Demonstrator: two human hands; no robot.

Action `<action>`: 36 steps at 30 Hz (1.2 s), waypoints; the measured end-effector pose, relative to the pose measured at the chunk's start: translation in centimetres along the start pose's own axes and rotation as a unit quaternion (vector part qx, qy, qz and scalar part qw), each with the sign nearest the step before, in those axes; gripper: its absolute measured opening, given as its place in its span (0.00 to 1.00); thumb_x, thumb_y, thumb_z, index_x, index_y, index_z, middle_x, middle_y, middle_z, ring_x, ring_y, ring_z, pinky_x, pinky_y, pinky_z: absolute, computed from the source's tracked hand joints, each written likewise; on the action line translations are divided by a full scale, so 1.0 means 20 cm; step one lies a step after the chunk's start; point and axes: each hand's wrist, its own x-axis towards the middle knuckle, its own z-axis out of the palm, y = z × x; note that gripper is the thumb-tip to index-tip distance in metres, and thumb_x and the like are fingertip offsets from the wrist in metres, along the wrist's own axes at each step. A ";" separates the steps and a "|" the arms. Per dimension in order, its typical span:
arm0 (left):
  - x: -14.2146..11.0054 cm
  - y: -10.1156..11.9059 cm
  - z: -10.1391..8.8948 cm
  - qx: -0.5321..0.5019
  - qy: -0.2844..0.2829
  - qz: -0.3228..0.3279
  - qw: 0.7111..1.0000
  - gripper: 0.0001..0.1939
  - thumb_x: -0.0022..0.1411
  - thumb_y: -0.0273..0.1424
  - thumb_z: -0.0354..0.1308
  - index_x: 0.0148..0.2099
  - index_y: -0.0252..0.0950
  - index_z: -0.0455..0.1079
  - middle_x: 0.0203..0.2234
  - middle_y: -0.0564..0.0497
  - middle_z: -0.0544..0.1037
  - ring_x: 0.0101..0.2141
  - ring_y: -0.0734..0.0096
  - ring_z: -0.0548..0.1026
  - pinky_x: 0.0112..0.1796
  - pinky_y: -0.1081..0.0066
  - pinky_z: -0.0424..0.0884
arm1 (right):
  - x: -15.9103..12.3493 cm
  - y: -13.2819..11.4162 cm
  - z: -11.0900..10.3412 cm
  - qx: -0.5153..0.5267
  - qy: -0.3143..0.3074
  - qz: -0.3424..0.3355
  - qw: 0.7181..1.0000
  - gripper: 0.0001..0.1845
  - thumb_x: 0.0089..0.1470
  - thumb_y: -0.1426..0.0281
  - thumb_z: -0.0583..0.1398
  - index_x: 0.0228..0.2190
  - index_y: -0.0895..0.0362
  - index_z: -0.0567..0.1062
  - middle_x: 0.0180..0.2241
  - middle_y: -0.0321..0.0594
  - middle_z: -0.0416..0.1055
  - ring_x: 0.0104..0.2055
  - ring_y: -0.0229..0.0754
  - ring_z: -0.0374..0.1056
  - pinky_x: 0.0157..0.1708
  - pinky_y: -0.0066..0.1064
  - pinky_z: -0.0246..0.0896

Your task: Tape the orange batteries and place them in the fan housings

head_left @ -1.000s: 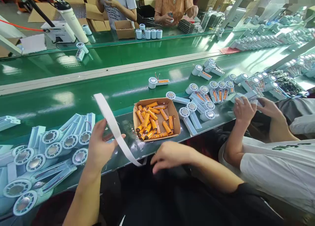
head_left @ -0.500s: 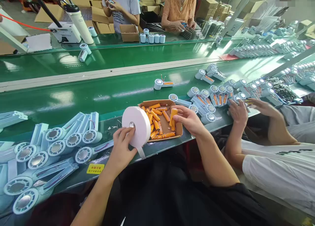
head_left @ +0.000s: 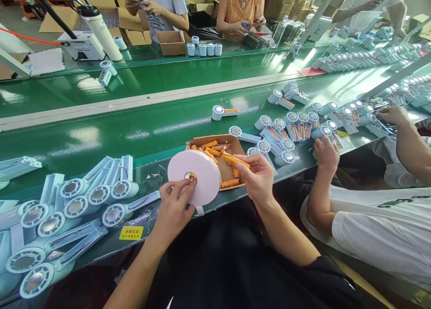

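The left hand (head_left: 177,203), fingers curled, grips a white tape roll (head_left: 194,177) at its hub, and the right hand (head_left: 259,176), nearly closed, pinches orange cells (head_left: 236,160) over the box (head_left: 235,143) just beyond the hands.

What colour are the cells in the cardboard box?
Orange cells in the brown box, seen best in the current head view.

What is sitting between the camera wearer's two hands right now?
The head view shows the white roll between the left hand and right hand, with a cardboard box of orange cylinders partly behind it.
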 end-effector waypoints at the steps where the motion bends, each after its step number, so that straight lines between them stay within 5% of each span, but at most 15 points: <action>1: 0.00 0.01 0.00 0.000 -0.004 0.002 1.000 0.37 0.58 0.21 0.62 0.69 0.44 0.70 0.54 0.42 0.80 0.52 0.47 0.69 0.54 0.51 0.69 | -0.02 0.02 0.02 -0.002 0.007 -0.005 1.000 0.22 0.48 0.56 0.77 0.30 0.52 0.72 0.38 0.41 0.84 0.46 0.51 0.82 0.51 0.51 0.78; 7: 0.04 0.00 -0.04 0.038 0.009 0.033 0.999 0.32 0.61 0.19 0.60 0.67 0.41 0.73 0.52 0.43 0.82 0.48 0.51 0.70 0.52 0.55 0.69 | -0.09 0.09 0.02 -0.014 -0.053 0.060 0.997 0.20 0.46 0.56 0.78 0.34 0.53 0.78 0.39 0.41 0.84 0.43 0.46 0.81 0.47 0.40 0.80; 10: 0.07 -0.04 -0.09 0.065 0.007 0.064 0.996 0.34 0.64 0.18 0.57 0.70 0.46 0.71 0.52 0.46 0.83 0.47 0.53 0.71 0.55 0.53 0.68 | 0.02 0.03 -0.05 -0.034 -0.164 0.142 0.976 0.28 0.41 0.61 0.80 0.44 0.54 0.83 0.40 0.39 0.84 0.41 0.44 0.81 0.46 0.39 0.81; 14: 0.12 -0.07 -0.13 0.090 0.032 0.055 0.994 0.39 0.67 0.20 0.56 0.74 0.57 0.63 0.52 0.52 0.83 0.49 0.50 0.69 0.63 0.42 0.57 | 0.18 -0.07 -0.08 -0.077 -0.293 0.193 0.933 0.23 0.42 0.60 0.79 0.39 0.57 0.85 0.33 0.38 0.84 0.39 0.48 0.82 0.45 0.43 0.82; 16: 0.13 -0.04 -0.11 0.096 0.045 0.031 0.994 0.38 0.68 0.23 0.58 0.75 0.57 0.61 0.52 0.51 0.83 0.50 0.48 0.68 0.62 0.39 0.54 | 0.16 -0.05 -0.02 -0.051 -0.248 0.160 0.954 0.22 0.42 0.59 0.79 0.38 0.56 0.85 0.35 0.39 0.84 0.41 0.49 0.82 0.47 0.44 0.82; 18: 0.13 0.02 -0.08 0.099 0.059 0.008 0.993 0.34 0.69 0.32 0.62 0.75 0.52 0.62 0.51 0.46 0.82 0.50 0.46 0.67 0.59 0.39 0.56 | 0.08 0.01 0.06 0.010 -0.133 0.114 0.984 0.23 0.44 0.56 0.78 0.40 0.54 0.84 0.41 0.41 0.85 0.47 0.50 0.82 0.52 0.43 0.80; 21: 0.09 0.14 0.01 0.088 0.073 -0.013 0.993 0.35 0.67 0.45 0.65 0.72 0.41 0.67 0.47 0.39 0.80 0.47 0.46 0.67 0.53 0.44 0.62 | -0.04 0.14 0.12 0.096 0.022 0.089 0.991 0.22 0.52 0.53 0.73 0.44 0.51 0.81 0.49 0.43 0.84 0.54 0.49 0.80 0.57 0.43 0.78; 25: 0.03 0.26 0.10 0.057 0.037 -0.014 0.998 0.30 0.65 0.43 0.67 0.66 0.40 0.73 0.42 0.41 0.79 0.45 0.49 0.69 0.48 0.50 0.63 | 0.13 0.15 -0.06 0.100 0.085 0.055 0.990 0.19 0.51 0.58 0.74 0.41 0.52 0.80 0.45 0.41 0.83 0.52 0.47 0.81 0.53 0.40 0.81; 28: 0.10 0.24 0.08 0.024 -0.040 0.004 0.999 0.33 0.61 0.41 0.72 0.66 0.40 0.74 0.47 0.40 0.80 0.49 0.47 0.69 0.51 0.49 0.63 | 0.38 0.03 -0.24 0.105 0.203 -0.081 0.970 0.15 0.53 0.58 0.72 0.38 0.51 0.79 0.45 0.36 0.82 0.54 0.41 0.79 0.56 0.33 0.78; 32: 0.34 0.14 0.00 -0.049 -0.138 0.022 0.989 0.45 0.54 0.50 0.76 0.70 0.41 0.69 0.59 0.40 0.77 0.57 0.44 0.68 0.56 0.49 0.64 | 0.34 -0.03 -0.19 0.062 0.099 -0.026 0.993 0.19 0.47 0.60 0.76 0.39 0.51 0.81 0.42 0.37 0.84 0.47 0.43 0.81 0.51 0.36 0.81; 36: 0.44 0.16 -0.07 -0.103 -0.006 0.048 0.993 0.21 0.70 0.45 0.65 0.61 0.45 0.78 0.43 0.47 0.82 0.46 0.58 0.73 0.50 0.58 0.66 | 0.06 0.00 -0.03 0.025 0.019 0.049 0.998 0.24 0.37 0.63 0.80 0.37 0.52 0.83 0.37 0.38 0.85 0.39 0.46 0.82 0.44 0.38 0.82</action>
